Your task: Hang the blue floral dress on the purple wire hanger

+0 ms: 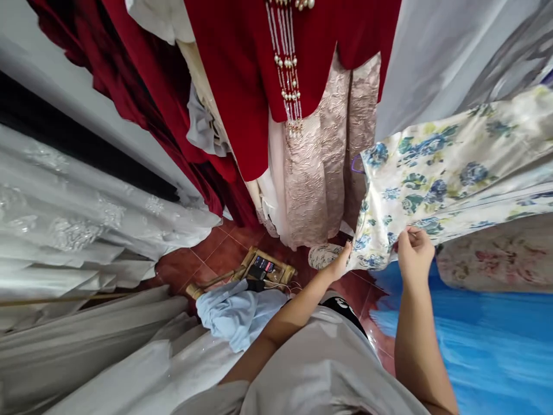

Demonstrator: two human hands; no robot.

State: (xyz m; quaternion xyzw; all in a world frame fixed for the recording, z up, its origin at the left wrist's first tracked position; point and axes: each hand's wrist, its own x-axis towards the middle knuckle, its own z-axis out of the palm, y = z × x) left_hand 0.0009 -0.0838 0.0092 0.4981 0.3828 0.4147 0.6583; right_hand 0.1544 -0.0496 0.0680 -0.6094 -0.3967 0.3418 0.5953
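Note:
A cream dress with blue, green and yellow flowers [436, 167] stretches from the right edge toward me. A thin purple hanger end [356, 163] shows beside its upper left corner. At the dress's near left edge, my left hand [340, 262] grips the fabric; its fingers are partly hidden behind the cloth. My right hand [415, 248] pinches the dress along its lower edge, near a long seam, with thumb and fingertips together. What exactly lies between those fingertips is too small to make out beyond the fabric.
Ahead hangs a red garment [242, 75] with beaded strands, over a pink textured skirt [311, 178]. White gowns [86, 213] line the left, and blue tulle [488, 328] the right. A light blue cloth [242, 311] lies by a bamboo stool [283, 271] on red tiles [211, 245].

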